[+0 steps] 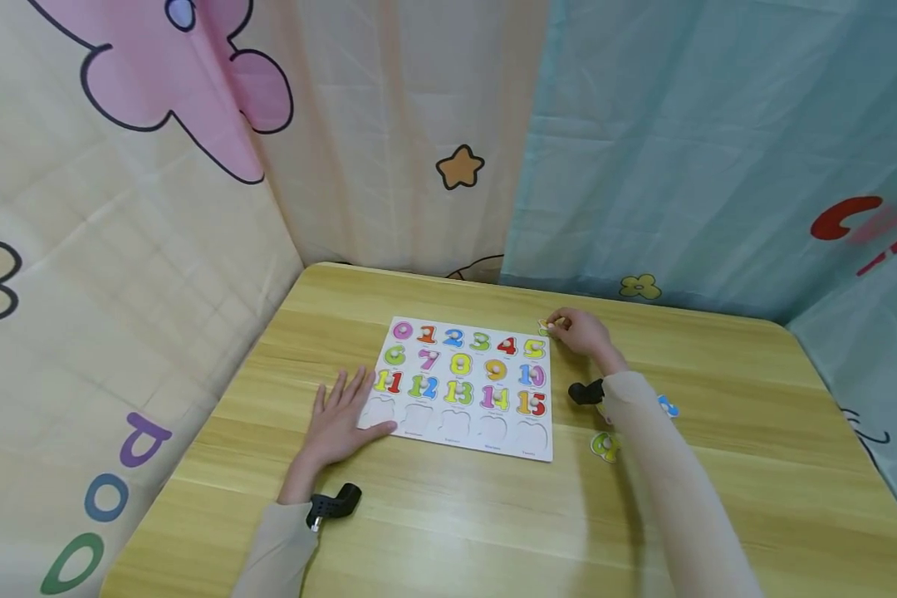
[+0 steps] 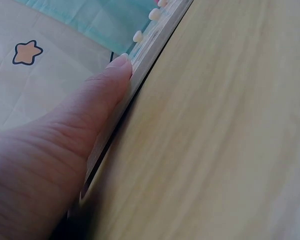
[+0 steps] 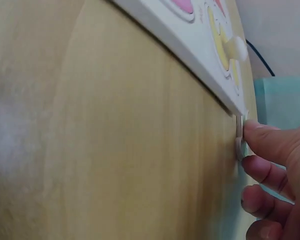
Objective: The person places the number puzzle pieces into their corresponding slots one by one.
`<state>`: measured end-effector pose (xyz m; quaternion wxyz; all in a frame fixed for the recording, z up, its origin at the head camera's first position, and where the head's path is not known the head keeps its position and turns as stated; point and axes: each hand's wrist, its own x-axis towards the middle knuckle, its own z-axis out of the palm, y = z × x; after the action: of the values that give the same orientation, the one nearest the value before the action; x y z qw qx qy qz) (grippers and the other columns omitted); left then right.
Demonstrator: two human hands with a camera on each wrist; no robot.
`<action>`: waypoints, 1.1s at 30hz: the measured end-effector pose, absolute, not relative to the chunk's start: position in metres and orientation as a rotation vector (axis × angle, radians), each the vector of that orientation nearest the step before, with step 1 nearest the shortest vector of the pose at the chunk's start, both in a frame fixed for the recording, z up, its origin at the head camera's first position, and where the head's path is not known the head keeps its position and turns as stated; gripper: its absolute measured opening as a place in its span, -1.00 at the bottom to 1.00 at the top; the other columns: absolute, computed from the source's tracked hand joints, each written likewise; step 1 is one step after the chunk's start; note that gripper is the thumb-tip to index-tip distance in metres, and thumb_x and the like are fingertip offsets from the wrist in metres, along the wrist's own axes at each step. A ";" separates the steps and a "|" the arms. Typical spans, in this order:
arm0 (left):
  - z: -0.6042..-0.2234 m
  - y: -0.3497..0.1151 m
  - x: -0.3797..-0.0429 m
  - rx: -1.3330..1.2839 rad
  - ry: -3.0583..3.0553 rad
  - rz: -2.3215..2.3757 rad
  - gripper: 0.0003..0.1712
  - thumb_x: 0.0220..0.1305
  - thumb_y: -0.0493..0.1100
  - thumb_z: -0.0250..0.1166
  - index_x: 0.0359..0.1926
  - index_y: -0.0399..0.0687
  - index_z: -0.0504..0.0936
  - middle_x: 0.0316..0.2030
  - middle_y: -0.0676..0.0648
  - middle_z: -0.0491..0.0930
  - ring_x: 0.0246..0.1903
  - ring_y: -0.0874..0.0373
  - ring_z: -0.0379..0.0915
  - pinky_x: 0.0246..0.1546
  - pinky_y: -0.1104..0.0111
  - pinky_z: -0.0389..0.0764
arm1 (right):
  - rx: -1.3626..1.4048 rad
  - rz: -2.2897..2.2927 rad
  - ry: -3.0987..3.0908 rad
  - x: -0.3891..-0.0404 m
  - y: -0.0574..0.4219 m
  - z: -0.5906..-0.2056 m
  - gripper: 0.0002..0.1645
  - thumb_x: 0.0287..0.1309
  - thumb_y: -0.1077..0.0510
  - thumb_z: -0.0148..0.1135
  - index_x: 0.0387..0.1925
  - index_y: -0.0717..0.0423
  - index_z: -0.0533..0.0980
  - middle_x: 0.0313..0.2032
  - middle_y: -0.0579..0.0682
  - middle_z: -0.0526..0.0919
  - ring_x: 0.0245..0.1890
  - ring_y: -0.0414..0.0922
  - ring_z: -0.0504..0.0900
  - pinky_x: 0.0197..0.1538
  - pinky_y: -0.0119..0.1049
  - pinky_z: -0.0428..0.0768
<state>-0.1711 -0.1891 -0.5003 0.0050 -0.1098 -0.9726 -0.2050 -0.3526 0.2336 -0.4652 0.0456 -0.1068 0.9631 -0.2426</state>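
Observation:
A white number puzzle board (image 1: 419, 431) lies on the table, with coloured knobbed numbers in its upper three rows and bare outlined recesses in the bottom row. My left hand (image 1: 340, 419) rests at the board's lower left corner, fingers spread and straight. In the left wrist view the thumb (image 2: 107, 85) lies along the board's side edge. Just off the top right corner, my right hand (image 1: 579, 330) pinches a small yellow-and-green number puzzle piece (image 1: 544, 327) between thumb and fingers. That piece (image 3: 239, 142) shows edge-on in the right wrist view, right beside the board's corner.
Right of the board lie a green number piece (image 1: 605, 447) and a blue one (image 1: 669, 406); a pink piece (image 1: 604, 414) is partly hidden by the right sleeve. Patterned curtains (image 1: 433, 100) hang behind the wooden table (image 1: 448, 531). A black wrist camera (image 1: 336, 502) sits on the left wrist.

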 end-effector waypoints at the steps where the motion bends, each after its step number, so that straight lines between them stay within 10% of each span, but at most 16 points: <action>1: -0.500 -0.189 -0.171 -0.345 -3.045 -0.642 0.16 0.10 0.50 0.10 0.48 -0.10 -0.04 0.46 -0.14 -0.14 0.41 -0.18 -0.43 0.28 -0.12 -0.49 | -0.314 -0.735 2.950 -0.352 0.234 -0.466 -0.74 0.29 0.02 0.17 -0.10 0.08 0.57 -0.35 0.05 0.54 -0.43 -0.02 0.44 -0.38 -0.20 0.37; 20: -0.506 -0.192 -0.172 -0.351 -3.051 -0.660 0.16 0.10 0.47 0.13 0.48 -0.11 -0.04 0.46 -0.17 -0.13 0.41 -0.18 -0.43 0.28 -0.10 -0.50 | -0.176 -0.741 3.064 -0.325 0.245 -0.471 -0.67 0.22 -0.07 0.23 -0.39 0.13 0.47 -0.52 0.00 0.48 -0.51 -0.04 0.42 -0.43 -0.22 0.30; 33: -0.501 -0.191 -0.175 -0.363 -3.058 -0.672 0.17 0.08 0.41 0.22 0.49 -0.10 -0.06 0.46 -0.18 -0.15 0.41 -0.18 -0.45 0.28 -0.08 -0.52 | -0.661 -0.805 2.933 -0.244 0.095 -0.451 -0.70 0.10 -0.11 0.34 -0.49 -0.02 0.50 -0.64 -0.19 0.45 -0.63 -0.22 0.39 -0.57 -0.35 0.30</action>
<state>-0.1754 -0.1906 -0.5012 -0.0053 -0.1153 -0.9702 -0.2133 -0.2444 0.0955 -0.4511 0.0145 -0.2123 0.9423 -0.2585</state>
